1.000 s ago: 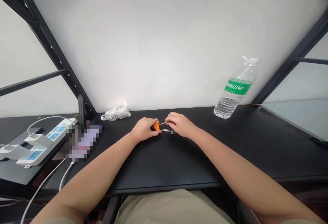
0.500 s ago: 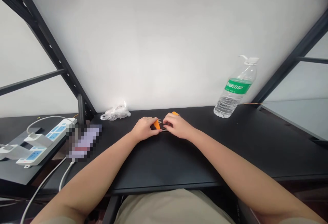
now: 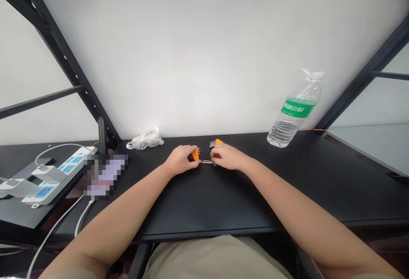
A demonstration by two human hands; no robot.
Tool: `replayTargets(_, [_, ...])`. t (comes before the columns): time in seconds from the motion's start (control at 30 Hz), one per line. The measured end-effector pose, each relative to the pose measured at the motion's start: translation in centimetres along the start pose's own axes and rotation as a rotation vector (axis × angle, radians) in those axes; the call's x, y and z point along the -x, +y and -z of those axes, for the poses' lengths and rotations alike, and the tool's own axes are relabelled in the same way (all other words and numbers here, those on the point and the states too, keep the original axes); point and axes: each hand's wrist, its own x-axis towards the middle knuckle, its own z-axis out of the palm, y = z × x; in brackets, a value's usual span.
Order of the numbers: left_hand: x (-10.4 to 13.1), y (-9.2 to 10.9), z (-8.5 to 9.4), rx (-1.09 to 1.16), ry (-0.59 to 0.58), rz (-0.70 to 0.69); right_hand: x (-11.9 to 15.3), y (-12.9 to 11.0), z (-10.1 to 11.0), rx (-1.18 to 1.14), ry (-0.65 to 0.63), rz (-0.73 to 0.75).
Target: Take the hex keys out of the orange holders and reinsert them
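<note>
My left hand (image 3: 181,159) is closed around an orange holder (image 3: 195,155), with several short metal tips showing along its right side. To the right, my right hand (image 3: 228,157) has its fingers pinched at the end of thin metal rods (image 3: 208,162) that look like hex keys; one has a bent end. These rods lie low over the black tabletop, between the two hands. Behind my right hand rests a second orange holder (image 3: 219,142), with a row of metal rods at its left side. My right fingertips partly hide what they grip.
A water bottle (image 3: 295,110) with a green label stands at the back right by the wall. A clear plastic bag with a white cable (image 3: 145,139) lies at the back left. At left are a phone (image 3: 108,174), a power strip (image 3: 68,172) and white cables. Black shelf posts flank the table.
My right hand has shifted slightly right, away from the left-hand holder. More of the thin rods and the rear orange holder now show. My left hand keeps its place.
</note>
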Motion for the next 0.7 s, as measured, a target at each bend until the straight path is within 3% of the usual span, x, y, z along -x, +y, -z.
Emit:
replayTargets(0.17, [0.0,-0.6,-0.5,-0.03,0.044,0.048,0.1,1.1,0.4,-0.016,-0.116,-0.042])
replayTargets(0.43, [0.1,-0.5,-0.5,-0.026,-0.017,0.026,0.3,0.2,0.1,0.117,-0.194,-0.225])
replayTargets(0.6, [0.0,-0.5,-0.4,-0.03,-0.006,0.011,0.4,-0.5,0.3,0.105,-0.163,-0.23])
replayTargets(0.7, [0.0,-0.4,-0.4,-0.027,-0.011,0.014,0.4,-1.0,0.7,0.016,-0.081,-0.138])
